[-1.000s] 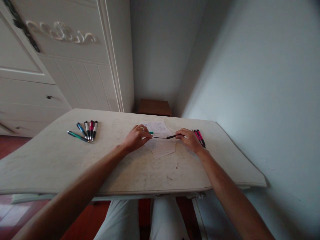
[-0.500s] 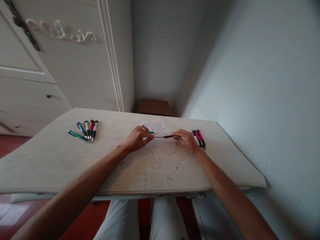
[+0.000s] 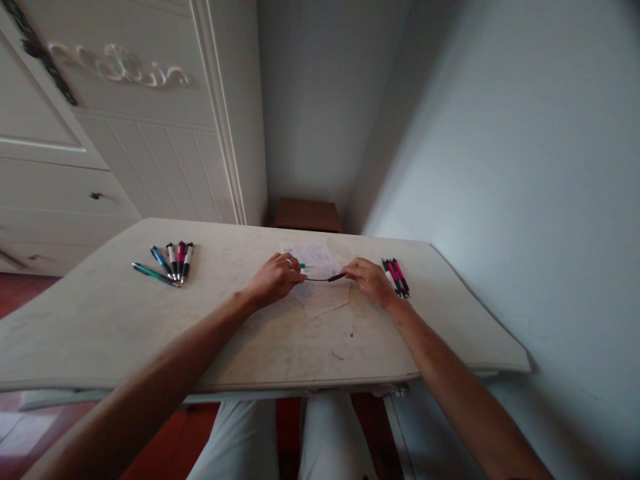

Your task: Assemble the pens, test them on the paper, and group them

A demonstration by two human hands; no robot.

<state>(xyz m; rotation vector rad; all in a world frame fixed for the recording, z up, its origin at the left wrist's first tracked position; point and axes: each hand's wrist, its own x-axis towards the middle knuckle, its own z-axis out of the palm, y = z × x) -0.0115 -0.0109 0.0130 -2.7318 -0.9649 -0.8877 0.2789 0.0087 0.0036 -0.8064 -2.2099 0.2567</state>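
In the head view my left hand (image 3: 277, 277) is closed over the middle of the table. Its fingertips pinch the end of a thin dark pen refill (image 3: 316, 280), and a short green pen part (image 3: 303, 265) pokes out by the ring finger. My right hand (image 3: 367, 277) is closed too, its fingers gripping a black pen grip section (image 3: 337, 277) that tilts down toward the left. The refill runs into this black piece and bows slightly between the hands. Written-on paper sheets (image 3: 325, 300) lie beneath.
Several pens (image 3: 171, 262) are fanned out on the left of the white table (image 3: 210, 350). Several black and pink pens (image 3: 397, 277) lie beside my right hand. A wall (image 3: 525, 220) borders the right side; a white cabinet (image 3: 155, 160) stands behind on the left.
The refill between my hands has gone from straight to bowed. The black grip section has tilted, its left end lower than before. Both hands keep their hold.
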